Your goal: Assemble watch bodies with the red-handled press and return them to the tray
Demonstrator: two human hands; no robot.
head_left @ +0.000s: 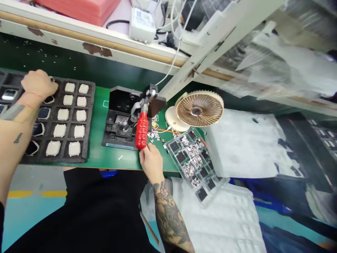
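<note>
My left hand (39,84) is over the back of a dark foam tray (89,123), its fingers closed around a small watch-case-like piece (52,79) that shows only in part. White square cases (63,114) fill the tray's two right columns, and dark glassy ones (44,112) lie to the left. My right hand (151,160) rests at the table's front edge, fingers curled, just below the red handle (141,131) of a toggle clamp on a black fixture (121,121). Whether those fingers hold anything is hidden.
Right of the fixture stand a small fan (200,108) and scattered small pieces (157,135). A clear compartment tray (196,163) with many bits overhangs the table's right edge. Behind, a shelf (105,45) carries pink foam (86,8), a white box (142,24) and cables.
</note>
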